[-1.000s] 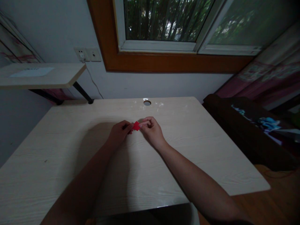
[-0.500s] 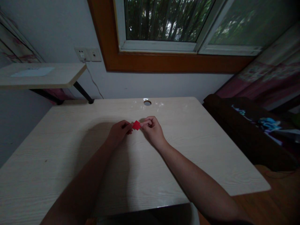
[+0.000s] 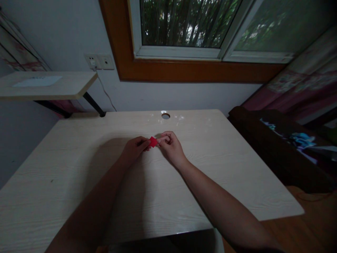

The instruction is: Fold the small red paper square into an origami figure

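Note:
A small red piece of paper (image 3: 153,142), roughly diamond-shaped, is held between my two hands above the middle of the desk (image 3: 168,196). My left hand (image 3: 136,147) pinches its left corner, thumb on top and the other fingers curled beneath. On the other side, the thumb and index finger of my right hand (image 3: 171,146) are closed at the paper's right corner. The fingers cover both side corners, and any folds are too small to make out.
A raised shelf (image 3: 86,84) on black legs stands at the back left, bearing a white sheet (image 3: 38,81). A cable hole (image 3: 165,116) lies near the desk's back edge. Beyond the right edge is a dark piece of furniture (image 3: 263,147) with bluish items.
The left fingers have shifted slightly on the red paper, with the thumb now lying further along its edge. Both hands stay in nearly the same place.

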`<state>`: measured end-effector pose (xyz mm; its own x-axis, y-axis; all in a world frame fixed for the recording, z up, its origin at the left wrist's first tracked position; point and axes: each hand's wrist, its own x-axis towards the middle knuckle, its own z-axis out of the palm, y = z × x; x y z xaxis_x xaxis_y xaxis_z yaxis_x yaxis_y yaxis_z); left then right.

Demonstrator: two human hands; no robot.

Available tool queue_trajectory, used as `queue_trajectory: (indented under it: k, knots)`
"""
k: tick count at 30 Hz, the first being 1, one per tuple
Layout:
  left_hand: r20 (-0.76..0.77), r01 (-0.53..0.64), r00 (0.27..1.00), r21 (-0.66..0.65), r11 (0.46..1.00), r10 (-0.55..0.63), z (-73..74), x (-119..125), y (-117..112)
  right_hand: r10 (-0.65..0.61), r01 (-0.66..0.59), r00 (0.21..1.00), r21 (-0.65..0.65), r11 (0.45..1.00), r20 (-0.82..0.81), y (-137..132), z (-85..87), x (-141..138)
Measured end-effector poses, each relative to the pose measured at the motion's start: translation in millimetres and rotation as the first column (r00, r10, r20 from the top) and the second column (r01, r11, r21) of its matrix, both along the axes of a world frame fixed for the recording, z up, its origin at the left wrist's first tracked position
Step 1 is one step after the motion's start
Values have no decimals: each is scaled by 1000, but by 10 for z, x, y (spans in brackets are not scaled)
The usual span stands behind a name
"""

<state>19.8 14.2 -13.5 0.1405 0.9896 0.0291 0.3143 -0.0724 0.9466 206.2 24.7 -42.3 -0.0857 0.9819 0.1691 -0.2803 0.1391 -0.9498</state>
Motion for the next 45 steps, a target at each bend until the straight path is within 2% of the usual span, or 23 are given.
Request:
queue_trajectory:
  k: [4,11,18,27,34,39,45]
  knots:
    - [12,-11,1000,10,1000,10,-5,-7,-4,-38,38,999,25,999,17,13,-12,10]
    - [3,-25,1000,14,1000,25,-55,-23,8,-74,74,997,2,997,5,-14,74,13]
    - [-18,17,1000,4,1000,-17,-79,-7,0,62,-75,982,66,995,180,-31,58,21]
    - [34,30,999,-17,999,-30,-85,1,12,-7,-6,987,79,997,163,-27,51,12]
    - [38,41,998,1,999,-41,-104,-16,17,-20,5,990,107,994,136,-11,-21,8]
    - [57,44,997,-7,999,-43,-88,-23,3,22,-36,990,97,995,143,-9,4,12]
    - [-14,58,998,55,997,-58,-101,-23,18,53,-76,974,102,992,219,-37,66,12]
